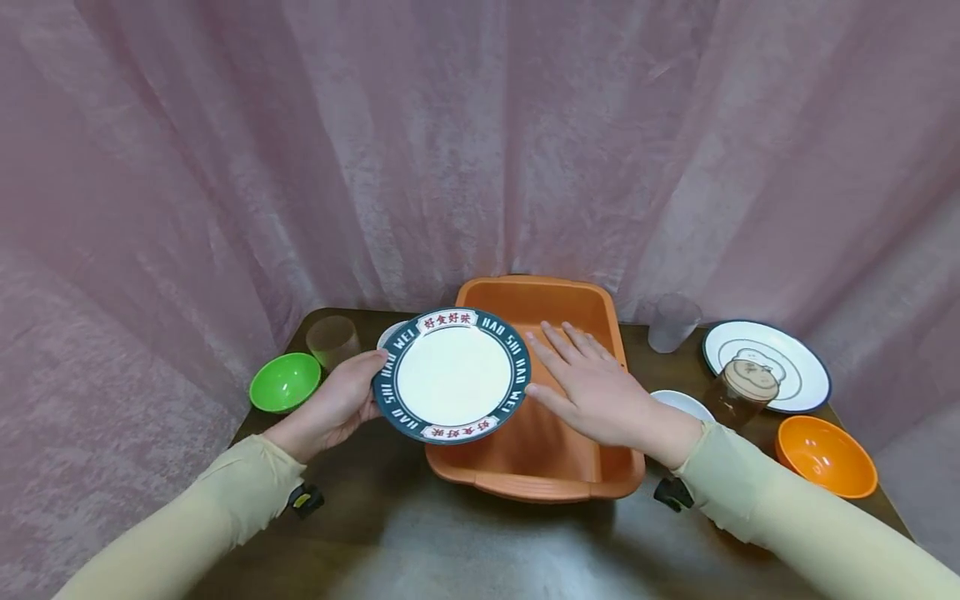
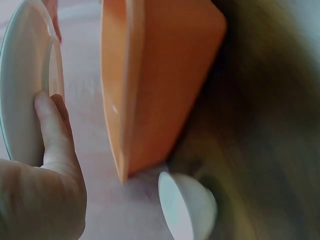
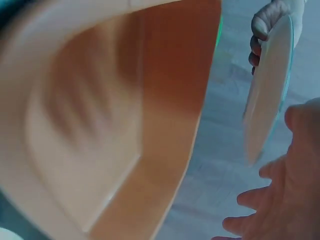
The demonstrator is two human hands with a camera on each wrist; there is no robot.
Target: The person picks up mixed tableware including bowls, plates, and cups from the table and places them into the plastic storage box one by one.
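Plainly, left fingers (image 1: 371,362) grip a round white plate (image 1: 453,375), teal-rimmed with bold lettering; right fingers (image 1: 561,342) spread wide.

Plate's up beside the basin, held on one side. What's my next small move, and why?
I'd likely steady the free side of the plate with the right hand: only the left hand grips it, at the opposite edge, and the right fingers are spread close by, holding nothing.
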